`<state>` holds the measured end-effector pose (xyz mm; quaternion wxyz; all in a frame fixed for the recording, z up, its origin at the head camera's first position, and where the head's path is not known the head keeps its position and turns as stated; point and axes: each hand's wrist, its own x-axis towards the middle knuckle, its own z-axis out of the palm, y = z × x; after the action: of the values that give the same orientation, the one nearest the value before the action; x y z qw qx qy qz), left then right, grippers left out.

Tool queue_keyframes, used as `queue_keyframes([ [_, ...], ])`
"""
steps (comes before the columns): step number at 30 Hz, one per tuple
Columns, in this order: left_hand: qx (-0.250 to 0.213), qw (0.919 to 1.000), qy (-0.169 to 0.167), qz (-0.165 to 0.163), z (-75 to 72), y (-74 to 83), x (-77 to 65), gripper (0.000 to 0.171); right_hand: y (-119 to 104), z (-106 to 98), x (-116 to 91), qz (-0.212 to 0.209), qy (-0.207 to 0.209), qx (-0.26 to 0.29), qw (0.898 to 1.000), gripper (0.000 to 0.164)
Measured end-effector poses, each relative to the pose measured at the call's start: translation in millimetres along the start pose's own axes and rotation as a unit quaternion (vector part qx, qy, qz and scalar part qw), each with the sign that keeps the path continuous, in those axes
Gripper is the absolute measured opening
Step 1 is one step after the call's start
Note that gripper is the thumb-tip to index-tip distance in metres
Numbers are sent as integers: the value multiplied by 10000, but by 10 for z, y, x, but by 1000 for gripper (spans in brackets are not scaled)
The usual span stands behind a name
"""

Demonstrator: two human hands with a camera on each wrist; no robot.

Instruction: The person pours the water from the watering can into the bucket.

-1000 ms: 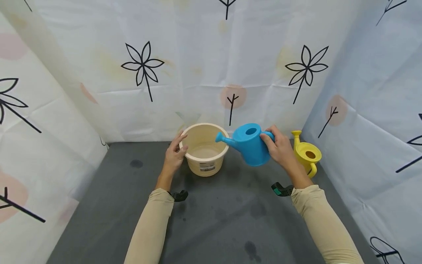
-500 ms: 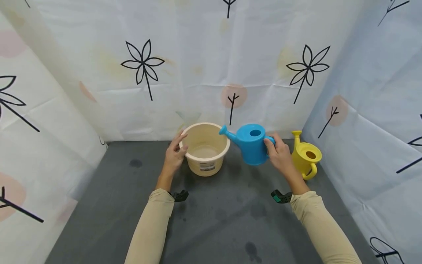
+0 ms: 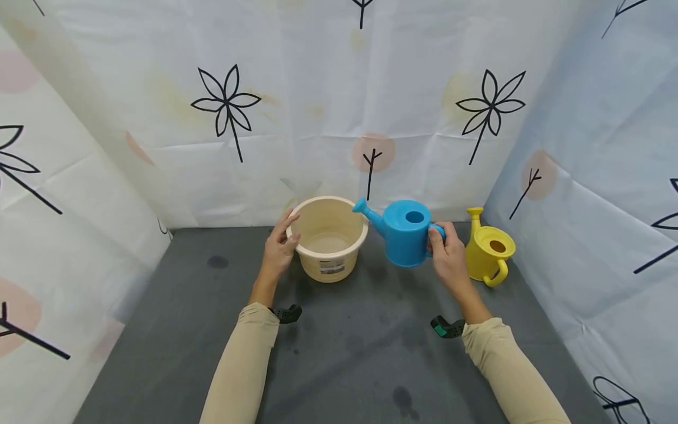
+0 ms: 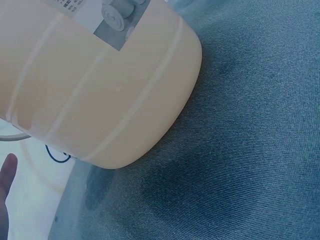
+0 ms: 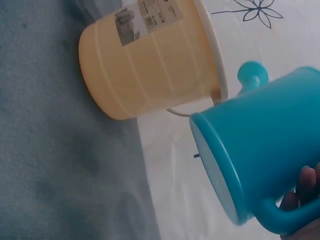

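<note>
My left hand [image 3: 279, 247] rests on the left side of a cream plastic bucket [image 3: 335, 272], its fingertips and thumb spread at the rim. In the left wrist view, the wall of the bucket [image 4: 115, 100] fills the upper left, and one straight finger [image 4: 7, 175] shows at the edge. My right hand [image 3: 447, 254] grips the handle of a blue toy watering can [image 3: 405, 244], held up off the table with its underside showing in the right wrist view. Its spout points left and upward, the tip overlapping the bucket's right rim in the head view.
A yellow watering can [image 3: 479, 259] stands on the dark grey cloth-covered table [image 3: 344, 365], just right of my right hand. White printed cloth [image 3: 312, 118] hangs behind and along both sides. Dark wet-looking spots [image 3: 402, 397] mark the table cover.
The blue watering can has tipped back from spout-down towards upright, its spout rising and its body shifting slightly right. My right hand has come down with the handle. My left hand stays at the bucket.
</note>
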<state>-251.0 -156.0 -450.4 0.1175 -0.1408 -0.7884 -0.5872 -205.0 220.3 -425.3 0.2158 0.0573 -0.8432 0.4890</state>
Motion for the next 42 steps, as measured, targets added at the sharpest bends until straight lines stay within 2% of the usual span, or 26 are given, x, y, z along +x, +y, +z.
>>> queue_keyframes([
  [2,-18,10000,-3,-24,5,-47,10,50,-32,7,-20,175,33,69,9998,28],
  [6,-15,10000,72,-42,21,-249,51,50,-81,20,-53,441,100,380,9983,29],
  [10,-20,9999,149,-15,25,-390,70,50,-53,28,-79,685,230,395,9966,33],
  [19,-66,9997,230,72,19,-401,67,48,184,10,-157,961,208,120,9951,42],
  [30,-69,9999,111,42,30,-407,78,50,342,-7,-289,1594,4,-187,9870,46],
  [31,-44,9999,94,25,31,-390,81,50,350,-14,-297,1646,-20,-210,9861,46],
  [34,55,10000,61,-1,23,-204,50,50,391,-31,-319,1855,-85,-235,9823,46],
  [35,74,10000,65,-2,25,-201,54,50,403,-33,-329,1916,-103,-247,9811,46],
  [38,111,9998,128,45,35,-223,64,49,441,-33,-353,2059,-130,-324,9779,47],
  [41,48,9997,224,118,49,-416,113,48,465,-25,-370,2116,-155,-416,9763,50],
  [42,42,9996,245,129,48,-421,114,47,473,-21,-371,2133,-162,-448,9758,50],
])
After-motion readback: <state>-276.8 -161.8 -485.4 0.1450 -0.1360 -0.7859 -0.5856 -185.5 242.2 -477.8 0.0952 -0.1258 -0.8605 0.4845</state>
